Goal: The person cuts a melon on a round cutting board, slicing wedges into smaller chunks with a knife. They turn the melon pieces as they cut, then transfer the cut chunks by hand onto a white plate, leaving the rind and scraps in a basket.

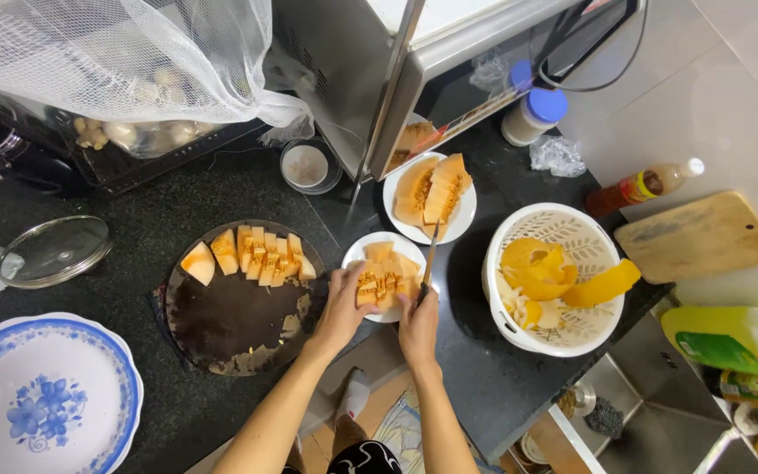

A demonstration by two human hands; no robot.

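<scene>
Presently, the scene reads as follows.
Left hand: fingers curled over the near edge of the melon slice, pinning it in place.
Right hand: fingers clenched around the handle of the knife; blade points away from the person, along the slice's right side.
Melon slice: orange flesh scored into cubes, lying on the small white plate at the front edge of the black counter.
Second plate: just behind, carrying two uncut wedges (flesh side up).
Round dark board: left of the hands, a row of cut pieces along its far rim.
White colander: right of the hands, holding peels.
Blue-patterned plate: far left, well apart.
</scene>
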